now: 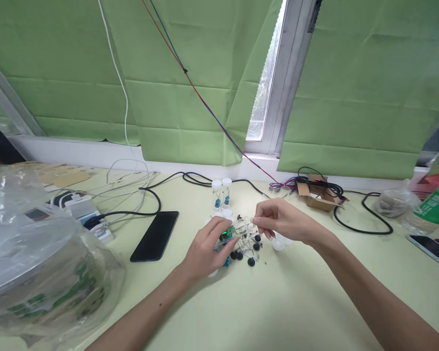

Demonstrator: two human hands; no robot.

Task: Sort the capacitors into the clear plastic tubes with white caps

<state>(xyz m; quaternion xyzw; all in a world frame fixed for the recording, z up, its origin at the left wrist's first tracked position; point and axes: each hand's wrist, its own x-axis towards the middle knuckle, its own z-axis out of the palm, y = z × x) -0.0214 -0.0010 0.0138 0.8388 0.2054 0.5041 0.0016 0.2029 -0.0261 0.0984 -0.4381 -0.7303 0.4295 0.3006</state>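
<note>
1. hand positions. the left hand rests on the table with its fingers curled closed around a small green board. the right hand is held just above and to the right, thumb and forefinger pinched together on a thin part. what kind of part it is cannot be told.

2. location of work items. the board and the thin part sit at the centre of the table, directly over a loose pile of leaded components with round black heads. 2 capped vials holding blue pieces stand upright just behind the pile. a white cap lies beside the right wrist.

3. step in hand. judged from the grips, 1 component is being offered up to the board while the left hand steadies it.

4. requirement for the next move. a fine, steady pinch, with the board kept still and the leads kept straight.

5. surroundings. a black phone lies face up to the left, a clear plastic bag at the near left, and a cardboard box with black cable at the rear right.

6. markings. green print on the bag and a green bottle label are visible, but no writing is legible.
</note>
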